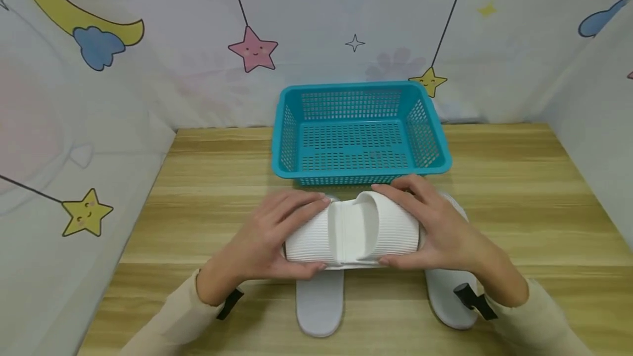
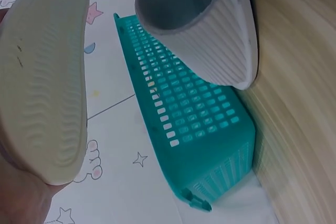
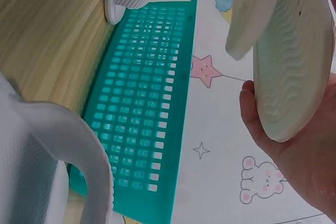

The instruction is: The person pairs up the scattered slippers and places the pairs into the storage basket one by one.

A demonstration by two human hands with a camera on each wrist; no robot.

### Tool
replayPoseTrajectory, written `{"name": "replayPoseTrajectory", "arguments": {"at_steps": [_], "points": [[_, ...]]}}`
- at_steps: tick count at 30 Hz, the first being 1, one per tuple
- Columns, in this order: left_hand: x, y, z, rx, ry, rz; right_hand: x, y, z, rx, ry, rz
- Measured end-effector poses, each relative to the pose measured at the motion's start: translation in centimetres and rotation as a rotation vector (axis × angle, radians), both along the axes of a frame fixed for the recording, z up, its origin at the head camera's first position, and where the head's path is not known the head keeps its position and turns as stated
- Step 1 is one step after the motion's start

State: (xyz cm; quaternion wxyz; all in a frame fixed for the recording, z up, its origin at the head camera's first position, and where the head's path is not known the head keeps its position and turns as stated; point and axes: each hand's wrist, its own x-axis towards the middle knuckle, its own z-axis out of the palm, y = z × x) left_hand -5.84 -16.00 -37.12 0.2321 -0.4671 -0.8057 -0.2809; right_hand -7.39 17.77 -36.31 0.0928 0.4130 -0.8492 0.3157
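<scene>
Between my two hands I hold a pair of white slippers [image 1: 306, 238] with ribbed straps, brought together crosswise above the table. My left hand [image 1: 269, 235] grips the left end, fingers over the ribbed strap and thumb along the near edge. At the other end my right hand [image 1: 440, 235] grips in the same way. In the left wrist view a pale, wavy-grooved sole [image 2: 47, 82] faces the camera. Two soles overlap in the right wrist view, the grooved one [image 3: 294, 72] against my right palm. Part of each slipper is hidden by my fingers.
Below the held pair, a light grey slipper [image 1: 320, 306] lies on the wooden table [image 1: 222, 169], and another [image 1: 447, 301] lies by my right wrist. Behind them stands a blue-green plastic basket [image 1: 356, 174] with nothing in it. A printed cloth [image 1: 316, 10] hangs behind and at the sides.
</scene>
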Motion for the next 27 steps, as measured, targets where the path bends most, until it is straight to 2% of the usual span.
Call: {"name": "replayPoseTrajectory", "arguments": {"at_steps": [4, 12, 19, 27], "points": [[0.0, 0.6, -0.3, 0.014, -0.003, -0.021, 0.1, -0.4, -0.3, -0.031, -0.009, 0.02], [-0.1, 1.5, -0.5, 0.054, -0.015, -0.023, 0.3, -1.1, -0.4, -0.077, 0.016, 0.019], [0.0, 1.6, -0.4, 0.034, -0.054, -0.015, 0.5, -0.9, -0.2, -0.023, -0.029, -0.002], [-0.1, 1.7, -0.6, 0.045, -0.04, -0.02, 1.2, -1.0, 0.4, 0.086, 0.016, -0.038]]}}
